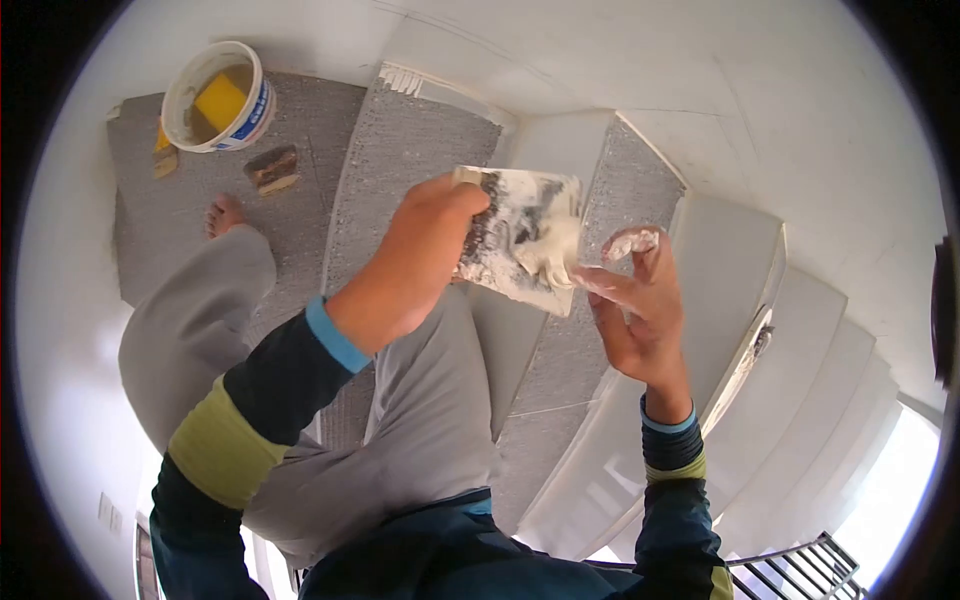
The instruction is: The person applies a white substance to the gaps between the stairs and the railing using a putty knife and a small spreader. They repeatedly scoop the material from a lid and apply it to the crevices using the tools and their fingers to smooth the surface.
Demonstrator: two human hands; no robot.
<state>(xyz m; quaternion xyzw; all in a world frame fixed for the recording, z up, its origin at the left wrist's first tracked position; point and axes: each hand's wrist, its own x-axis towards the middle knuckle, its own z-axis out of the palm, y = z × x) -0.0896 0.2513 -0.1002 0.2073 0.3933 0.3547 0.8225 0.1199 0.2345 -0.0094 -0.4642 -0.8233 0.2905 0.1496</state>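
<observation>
My left hand (pixel 420 250) grips a flat, square-edged board (pixel 520 235) by its left side, with the thumb on top. Smears of white paste (pixel 550 250) cover much of its dark face, thickest toward the right. At the board's right edge, a finger of my right hand (pixel 640 305) touches the paste. The other fingers are bent but apart, and white paste coats the fingertips. Nothing is visibly held in my right hand.
A white bucket (pixel 268 110) holds murky water and a yellow sponge (pixel 220 101). Beside it lie a yellow-handled brush (pixel 164 160) and a brown, worn block-like piece (pixel 272 170). Grey and white stairs (pixel 640 185) descend rightward toward a black railing (pixel 800 570). A paste-smeared strip (pixel 738 372) rests on a step.
</observation>
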